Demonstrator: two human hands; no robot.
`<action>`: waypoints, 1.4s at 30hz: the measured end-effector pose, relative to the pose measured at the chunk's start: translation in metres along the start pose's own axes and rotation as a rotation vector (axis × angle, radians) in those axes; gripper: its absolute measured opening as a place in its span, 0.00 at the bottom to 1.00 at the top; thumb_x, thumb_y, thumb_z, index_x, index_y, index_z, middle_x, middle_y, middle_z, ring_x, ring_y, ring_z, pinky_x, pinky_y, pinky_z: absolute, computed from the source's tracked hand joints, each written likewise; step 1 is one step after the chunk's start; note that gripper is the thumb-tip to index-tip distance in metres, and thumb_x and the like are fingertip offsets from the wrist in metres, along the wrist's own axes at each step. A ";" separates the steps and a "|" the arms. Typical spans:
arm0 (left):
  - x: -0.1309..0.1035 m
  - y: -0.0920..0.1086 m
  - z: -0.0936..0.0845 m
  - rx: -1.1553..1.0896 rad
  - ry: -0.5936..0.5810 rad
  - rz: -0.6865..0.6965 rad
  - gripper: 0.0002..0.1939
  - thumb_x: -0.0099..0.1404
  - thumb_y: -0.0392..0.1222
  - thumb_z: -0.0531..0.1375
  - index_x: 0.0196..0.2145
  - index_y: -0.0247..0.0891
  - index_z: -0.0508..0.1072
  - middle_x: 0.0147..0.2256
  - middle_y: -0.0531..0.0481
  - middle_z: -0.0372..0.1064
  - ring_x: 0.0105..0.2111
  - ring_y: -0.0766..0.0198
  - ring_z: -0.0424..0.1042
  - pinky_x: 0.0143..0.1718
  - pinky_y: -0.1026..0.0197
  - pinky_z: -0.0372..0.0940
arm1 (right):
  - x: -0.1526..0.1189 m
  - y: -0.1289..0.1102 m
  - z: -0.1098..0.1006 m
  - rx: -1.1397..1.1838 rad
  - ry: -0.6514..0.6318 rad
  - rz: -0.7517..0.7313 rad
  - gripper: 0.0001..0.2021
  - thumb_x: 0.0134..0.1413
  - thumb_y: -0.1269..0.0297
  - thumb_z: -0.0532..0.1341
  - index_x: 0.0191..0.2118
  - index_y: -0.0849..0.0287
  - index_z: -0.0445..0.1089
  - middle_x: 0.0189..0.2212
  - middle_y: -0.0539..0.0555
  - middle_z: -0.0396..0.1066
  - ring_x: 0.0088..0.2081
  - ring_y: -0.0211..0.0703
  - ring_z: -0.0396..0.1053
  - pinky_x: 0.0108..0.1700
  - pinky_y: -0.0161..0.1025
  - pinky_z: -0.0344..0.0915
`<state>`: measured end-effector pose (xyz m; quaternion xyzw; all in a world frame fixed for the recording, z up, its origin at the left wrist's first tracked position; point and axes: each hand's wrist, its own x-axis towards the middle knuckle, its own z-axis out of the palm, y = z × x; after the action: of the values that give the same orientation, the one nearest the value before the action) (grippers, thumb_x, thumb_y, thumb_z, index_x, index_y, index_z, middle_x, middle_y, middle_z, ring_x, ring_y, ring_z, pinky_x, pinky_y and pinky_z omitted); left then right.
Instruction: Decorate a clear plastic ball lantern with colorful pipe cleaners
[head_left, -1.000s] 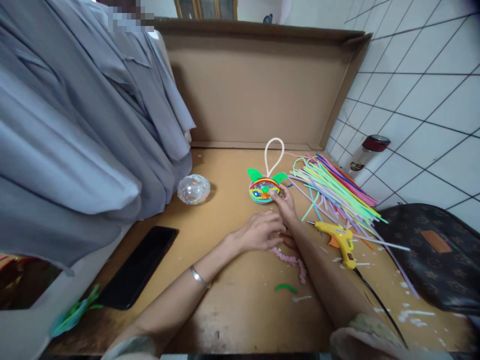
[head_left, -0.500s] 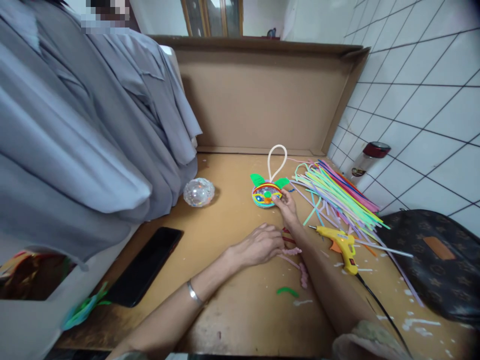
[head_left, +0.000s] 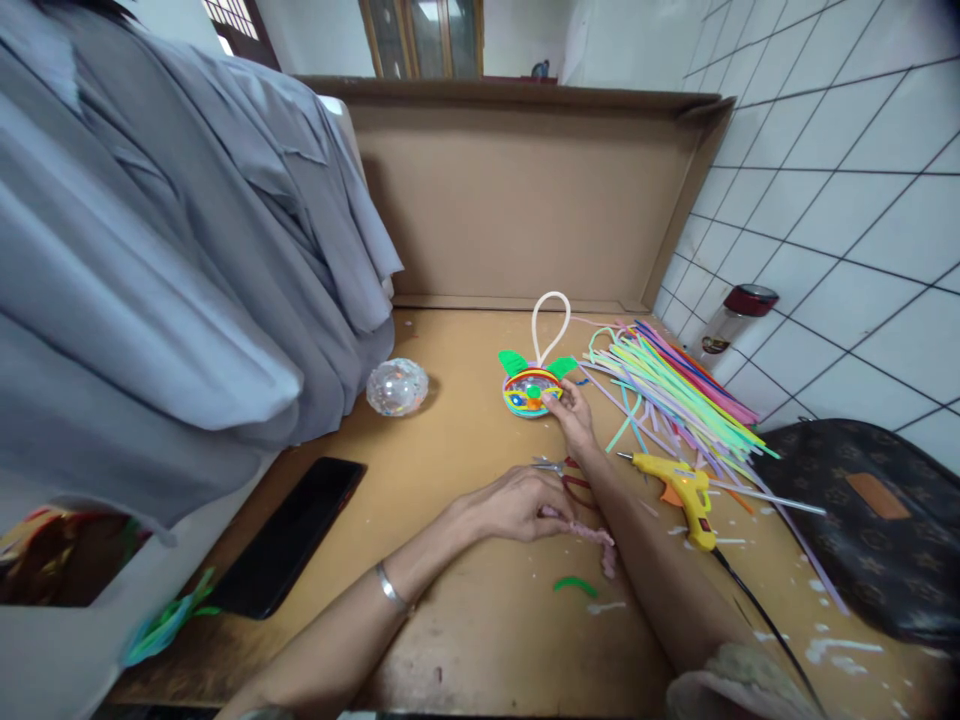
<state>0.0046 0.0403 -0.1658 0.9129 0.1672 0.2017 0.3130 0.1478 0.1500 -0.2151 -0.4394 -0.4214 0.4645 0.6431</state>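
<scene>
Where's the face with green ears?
The green-eared face is just right of centre in the head view, held by the right hand, left of the colourful sticks.

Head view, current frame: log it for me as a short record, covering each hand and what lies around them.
Left hand: pinches a pink strand
Right hand: holds a round craft piece with green ears and a white loop
Between arms: red-handled scissors, partly hidden
Right side: yellow glue gun, colored pipe cleaners, dark bag
Left side: clear ball, black phone
Back: cardboard panel
</scene>
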 end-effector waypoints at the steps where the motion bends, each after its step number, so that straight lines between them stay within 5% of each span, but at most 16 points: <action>1: -0.001 -0.002 0.001 -0.002 -0.003 -0.004 0.10 0.67 0.43 0.57 0.36 0.40 0.78 0.33 0.49 0.77 0.32 0.65 0.74 0.35 0.65 0.63 | 0.000 0.000 0.000 0.005 -0.003 -0.007 0.32 0.29 0.52 0.73 0.45 0.57 0.68 0.41 0.55 0.75 0.44 0.48 0.72 0.49 0.46 0.69; 7: -0.002 -0.015 0.008 0.080 0.176 -0.042 0.12 0.62 0.51 0.63 0.34 0.40 0.78 0.36 0.47 0.77 0.40 0.60 0.72 0.46 0.57 0.62 | -0.002 -0.002 0.002 0.027 -0.003 -0.003 0.33 0.28 0.53 0.74 0.44 0.58 0.67 0.40 0.54 0.75 0.42 0.46 0.72 0.47 0.44 0.69; 14: -0.006 -0.059 0.000 -0.107 0.990 -0.322 0.12 0.63 0.51 0.61 0.35 0.39 0.74 0.43 0.44 0.70 0.46 0.57 0.69 0.52 0.51 0.61 | -0.003 -0.001 0.002 0.040 -0.023 -0.006 0.33 0.30 0.53 0.73 0.46 0.56 0.67 0.42 0.55 0.75 0.44 0.47 0.72 0.49 0.46 0.68; 17: -0.003 -0.086 -0.008 -0.381 1.167 -0.472 0.22 0.54 0.54 0.67 0.42 0.39 0.71 0.46 0.44 0.69 0.47 0.57 0.69 0.52 0.52 0.64 | -0.003 -0.001 0.002 0.022 -0.027 -0.022 0.33 0.30 0.52 0.73 0.46 0.56 0.68 0.43 0.56 0.75 0.45 0.49 0.72 0.49 0.47 0.69; 23: 0.016 -0.108 -0.024 -0.706 1.109 -0.421 0.40 0.45 0.56 0.72 0.53 0.39 0.66 0.56 0.38 0.64 0.53 0.51 0.68 0.53 0.51 0.65 | -0.007 -0.004 0.002 0.030 -0.047 -0.025 0.32 0.30 0.51 0.73 0.46 0.56 0.69 0.44 0.56 0.76 0.46 0.51 0.73 0.51 0.49 0.69; 42: 0.016 -0.108 -0.020 -0.740 1.015 -0.292 0.36 0.50 0.56 0.70 0.52 0.38 0.66 0.52 0.41 0.70 0.52 0.53 0.70 0.56 0.52 0.64 | -0.011 -0.008 -0.003 0.003 -0.065 -0.047 0.31 0.34 0.53 0.74 0.47 0.56 0.69 0.48 0.57 0.75 0.49 0.51 0.72 0.53 0.50 0.68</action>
<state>-0.0103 0.1378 -0.2161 0.5032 0.3364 0.6082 0.5135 0.1502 0.1377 -0.2101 -0.4134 -0.4514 0.4638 0.6405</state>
